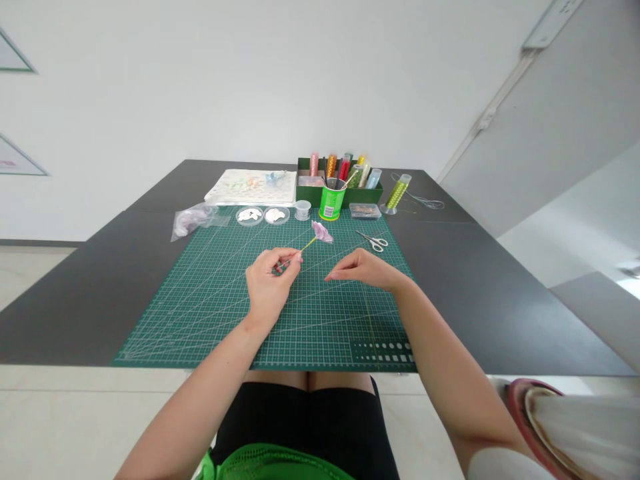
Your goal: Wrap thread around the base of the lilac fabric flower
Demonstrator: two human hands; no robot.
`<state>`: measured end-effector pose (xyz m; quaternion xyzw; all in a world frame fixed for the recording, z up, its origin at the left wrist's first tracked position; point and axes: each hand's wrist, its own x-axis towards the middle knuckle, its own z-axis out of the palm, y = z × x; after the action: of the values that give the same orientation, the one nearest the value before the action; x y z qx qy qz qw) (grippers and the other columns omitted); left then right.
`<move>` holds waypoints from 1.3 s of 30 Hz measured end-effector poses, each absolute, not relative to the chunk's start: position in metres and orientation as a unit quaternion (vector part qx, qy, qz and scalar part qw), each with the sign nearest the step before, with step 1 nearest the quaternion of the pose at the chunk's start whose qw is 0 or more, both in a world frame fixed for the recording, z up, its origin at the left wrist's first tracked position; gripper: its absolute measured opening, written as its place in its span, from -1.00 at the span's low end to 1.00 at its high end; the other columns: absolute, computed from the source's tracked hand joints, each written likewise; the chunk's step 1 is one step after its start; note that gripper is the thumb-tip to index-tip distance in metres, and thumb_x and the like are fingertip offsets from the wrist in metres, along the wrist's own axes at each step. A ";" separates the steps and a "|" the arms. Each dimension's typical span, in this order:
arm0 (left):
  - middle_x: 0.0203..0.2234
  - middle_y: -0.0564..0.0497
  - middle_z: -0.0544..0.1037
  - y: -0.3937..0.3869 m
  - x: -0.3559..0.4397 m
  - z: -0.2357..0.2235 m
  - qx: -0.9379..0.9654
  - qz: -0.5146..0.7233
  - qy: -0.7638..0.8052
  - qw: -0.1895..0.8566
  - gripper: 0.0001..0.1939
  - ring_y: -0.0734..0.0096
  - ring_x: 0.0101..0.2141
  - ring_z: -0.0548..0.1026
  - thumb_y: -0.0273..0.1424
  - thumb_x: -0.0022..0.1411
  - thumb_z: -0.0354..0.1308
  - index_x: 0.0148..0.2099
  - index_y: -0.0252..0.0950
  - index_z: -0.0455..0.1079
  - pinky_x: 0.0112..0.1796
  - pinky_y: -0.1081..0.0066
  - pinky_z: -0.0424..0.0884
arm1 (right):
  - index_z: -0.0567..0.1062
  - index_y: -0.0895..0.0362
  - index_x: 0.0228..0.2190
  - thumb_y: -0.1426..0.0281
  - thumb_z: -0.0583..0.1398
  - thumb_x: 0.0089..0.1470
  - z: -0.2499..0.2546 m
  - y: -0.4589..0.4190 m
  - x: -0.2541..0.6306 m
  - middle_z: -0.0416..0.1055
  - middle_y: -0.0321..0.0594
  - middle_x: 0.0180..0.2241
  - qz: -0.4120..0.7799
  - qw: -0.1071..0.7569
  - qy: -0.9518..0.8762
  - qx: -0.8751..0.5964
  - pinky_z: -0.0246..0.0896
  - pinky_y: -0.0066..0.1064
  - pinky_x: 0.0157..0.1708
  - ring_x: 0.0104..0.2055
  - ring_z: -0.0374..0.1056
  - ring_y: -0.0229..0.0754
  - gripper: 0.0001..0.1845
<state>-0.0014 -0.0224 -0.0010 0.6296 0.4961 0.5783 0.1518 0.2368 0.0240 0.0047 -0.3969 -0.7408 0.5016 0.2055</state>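
Note:
My left hand [271,277] is closed on a thin yellow-green stem with a pink flower [322,232] at its far end, held above the green cutting mat [210,300]. Something small and dark also shows between these fingers. My right hand [361,267] hovers just right of it, fingertips pinched together and pointing left; whatever they hold is too fine to make out.
Scissors [373,241] lie on the mat behind my right hand. At the mat's far edge stand a green cup [332,202], two shallow dishes [263,215], a small jar [303,210] and a bead box [365,211]. A green tray of tubes [340,175], a spool [397,194], a plastic bag [193,219].

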 end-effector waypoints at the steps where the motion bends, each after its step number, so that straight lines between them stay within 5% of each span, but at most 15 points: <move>1: -0.47 0.11 0.65 -0.022 -0.002 -0.001 0.627 0.579 0.497 0.154 -0.90 0.47 -0.46 0.47 -0.39 0.25 0.27 -0.28 -0.19 0.63 -0.38 0.46 0.37 | 0.75 0.12 -0.27 0.11 0.37 0.07 0.005 0.024 0.237 0.70 -0.12 -0.26 0.502 0.196 -0.744 -0.396 0.38 -0.32 -0.21 -0.22 0.57 -0.09 -0.65; 9: -0.46 0.12 0.65 -0.018 -0.003 -0.003 0.627 0.562 0.515 0.160 -0.90 0.45 -0.43 0.50 -0.39 0.25 0.27 -0.29 -0.18 0.63 -0.37 0.45 0.36 | 0.75 0.09 -0.24 0.13 0.37 0.10 0.016 0.016 0.237 0.70 -0.14 -0.21 0.548 0.129 -0.759 -0.328 0.40 -0.34 -0.11 -0.16 0.59 -0.11 -0.69; 16: -0.46 0.12 0.64 -0.016 -0.002 -0.004 0.671 0.471 0.553 0.149 -0.89 0.40 -0.40 0.49 -0.42 0.26 0.26 -0.31 -0.17 0.61 -0.33 0.41 0.36 | 0.74 0.12 -0.22 0.20 0.37 0.13 0.031 0.007 0.240 0.69 -0.15 -0.31 0.570 0.125 -0.767 -0.269 0.36 -0.41 -0.28 -0.31 0.54 -0.19 -0.72; 26: -0.41 0.13 0.66 -0.019 0.008 -0.008 0.832 0.259 0.468 0.146 -0.89 0.33 -0.32 0.53 -0.48 0.26 0.26 -0.30 -0.17 0.58 -0.22 0.34 0.36 | 0.75 0.14 -0.33 0.15 0.42 0.02 0.027 0.008 0.241 0.53 -0.24 -0.56 0.566 0.316 -0.706 -0.285 0.12 -0.41 -0.50 -0.52 0.24 -0.30 -0.70; 33: -0.34 0.14 0.69 -0.021 0.007 -0.013 0.859 0.288 0.387 0.171 -0.88 0.36 -0.27 0.56 -0.48 0.28 0.24 -0.27 -0.16 0.58 -0.25 0.38 0.42 | 0.73 0.16 -0.33 0.13 0.38 0.01 0.017 0.012 0.235 0.06 -0.46 -0.73 0.548 0.417 -0.634 -0.352 -0.25 -0.41 -0.58 -0.60 -0.14 -0.38 -0.66; 39: -0.35 0.11 0.70 -0.024 0.008 -0.013 0.864 0.322 0.344 0.176 -0.87 0.34 -0.26 0.58 -0.45 0.32 0.23 -0.25 -0.14 0.59 -0.19 0.36 0.47 | 0.71 0.18 -0.28 0.07 0.36 0.02 0.009 0.019 0.235 -0.03 -0.49 -0.71 0.547 0.436 -0.607 -0.378 -0.32 -0.39 -0.58 -0.61 -0.21 -0.38 -0.58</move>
<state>0.0077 -0.0235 -0.0128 0.8644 0.3441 0.3218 0.1755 0.2347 0.0187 0.0091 -0.3779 -0.6070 0.5465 0.4359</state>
